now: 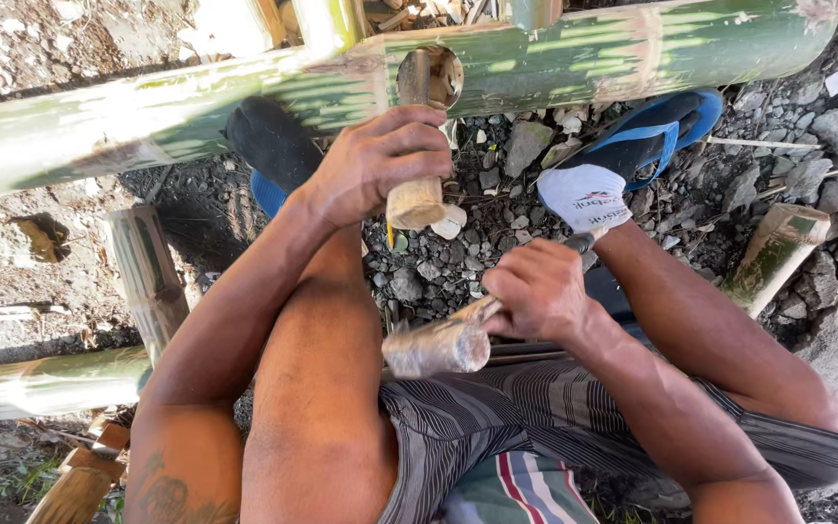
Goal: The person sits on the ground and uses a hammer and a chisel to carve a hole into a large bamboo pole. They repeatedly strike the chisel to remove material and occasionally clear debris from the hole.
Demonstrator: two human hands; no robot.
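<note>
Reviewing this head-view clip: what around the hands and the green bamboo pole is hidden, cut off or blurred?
- chisel tip: hidden inside the hole in the bamboo pole.
- chisel handle's middle: covered by the left hand.
- hammer shaft: mostly wrapped by the right hand; head slightly blurred.
- Pole's ends: cut off by the left and right frame edges.
- Left foot: partly hidden behind the left forearm.

No packages, signs or screens in view. One label only: a small printed mark (595,200) on the toe of the white sock (585,195), right of centre, just below the bamboo pole (632,49). Dark lettering with a touch of red, curved across the fabric; too small to make out shape further.
</note>
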